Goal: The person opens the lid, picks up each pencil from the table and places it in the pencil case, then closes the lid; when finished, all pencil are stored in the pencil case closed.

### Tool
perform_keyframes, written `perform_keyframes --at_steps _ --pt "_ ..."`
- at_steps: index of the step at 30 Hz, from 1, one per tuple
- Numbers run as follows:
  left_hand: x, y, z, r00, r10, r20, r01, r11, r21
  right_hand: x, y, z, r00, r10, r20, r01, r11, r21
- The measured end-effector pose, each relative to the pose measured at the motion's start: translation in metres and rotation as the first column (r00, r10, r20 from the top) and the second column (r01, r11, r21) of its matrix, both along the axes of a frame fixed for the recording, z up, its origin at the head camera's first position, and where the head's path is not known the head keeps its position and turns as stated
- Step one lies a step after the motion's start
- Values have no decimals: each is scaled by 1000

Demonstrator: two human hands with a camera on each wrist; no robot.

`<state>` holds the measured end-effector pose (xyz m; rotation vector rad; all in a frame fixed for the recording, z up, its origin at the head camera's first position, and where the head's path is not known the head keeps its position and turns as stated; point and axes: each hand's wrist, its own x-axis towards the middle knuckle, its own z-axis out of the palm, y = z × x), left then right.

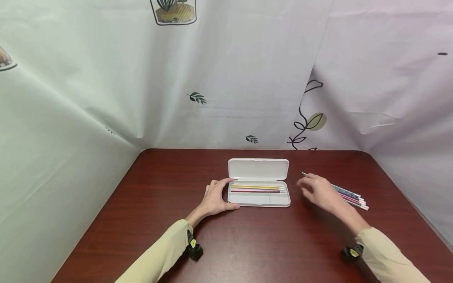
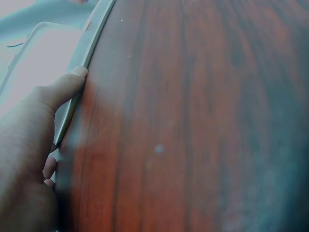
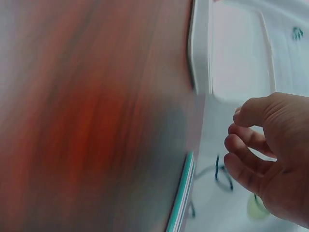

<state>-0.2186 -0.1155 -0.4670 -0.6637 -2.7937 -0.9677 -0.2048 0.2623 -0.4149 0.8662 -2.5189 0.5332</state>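
Observation:
A white pencil case (image 1: pixel 249 199) lies on the table with its lid (image 1: pixel 258 169) standing up at the back. Several pencils (image 1: pixel 255 191) lie side by side in its long rear compartment. My left hand (image 1: pixel 214 197) grips the case's left end, the thumb on the front edge and a finger at the back corner. In the left wrist view, the thumb presses against the case rim (image 2: pixel 96 31). My right hand (image 1: pixel 318 191), fingers loosely bent and holding nothing, hovers between the case and a bunch of loose pencils (image 1: pixel 354 199). It partly hides those pencils in the head view.
The dark red-brown table (image 1: pixel 177 173) meets a pale printed cloth (image 1: pixel 230 78) behind it. Similar cloth hangs at both sides. Each wrist wears a strapped black camera (image 1: pixel 195 250).

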Motion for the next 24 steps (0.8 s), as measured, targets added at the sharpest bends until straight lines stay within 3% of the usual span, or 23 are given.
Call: perform_keyframes --at_steps 3,12,19,24 --pt "0 1 1 1000 0 6 0 1000 2 11 26 0 998 -55 -15 54 998 -14" --pt "0 1 1 1000 9 9 -9 1000 -5 39 91 -13 969 -239 60 236 971 48" --pt "1 2 1 1000 5 7 -5 1000 -8 49 115 -21 947 -310 88 306 950 60" --pt "1 2 2 1000 4 6 -4 1000 -10 52 121 -23 943 -322 81 317 946 69"
